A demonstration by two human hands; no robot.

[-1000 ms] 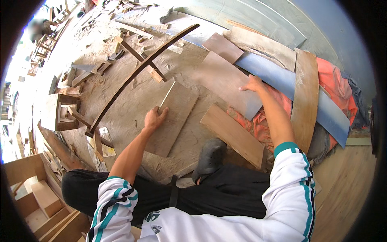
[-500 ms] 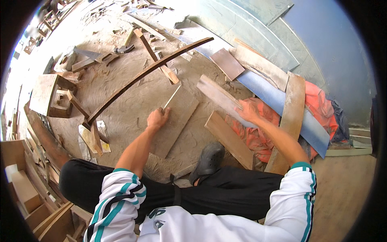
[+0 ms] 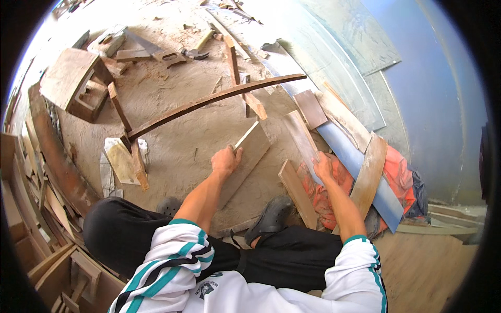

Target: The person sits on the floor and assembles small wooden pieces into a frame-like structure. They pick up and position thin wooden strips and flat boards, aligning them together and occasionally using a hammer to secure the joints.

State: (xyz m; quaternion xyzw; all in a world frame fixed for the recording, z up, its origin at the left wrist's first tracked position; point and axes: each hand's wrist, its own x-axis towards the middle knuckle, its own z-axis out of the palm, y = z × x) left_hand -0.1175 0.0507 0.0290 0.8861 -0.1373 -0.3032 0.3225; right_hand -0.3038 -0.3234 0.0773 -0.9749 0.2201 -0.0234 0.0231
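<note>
My left hand (image 3: pixel 225 160) is closed on the upper edge of a flat wooden board (image 3: pixel 249 156). That edge shows as a narrow pale strip beyond my fingers, and the board's face slopes toward my shoe. Over to the right, my right hand (image 3: pixel 323 167) grips the long side of a second, greyish board (image 3: pixel 298 130), thumb and fingers round its near part. Beyond both hands, a long curved dark wooden strip (image 3: pixel 209 99) lies across short wooden pieces. A shorter plank (image 3: pixel 296 193) rests below my right hand, against orange cloth (image 3: pixel 342 177).
At far left lie a hand saw (image 3: pixel 151 48), a claw hammer (image 3: pixel 195 53) and a wooden box-like frame (image 3: pixel 73 78). A blue strip (image 3: pixel 360 177) and glass-like sheets (image 3: pixel 339 62) stretch along the right. Wooden scraps crowd the left edge; my dark clog (image 3: pixel 271 216) stands near the boards.
The view has shifted, so the curved strip and tools sit differently in the picture. Both hands keep their grips, and they now appear closer together.
</note>
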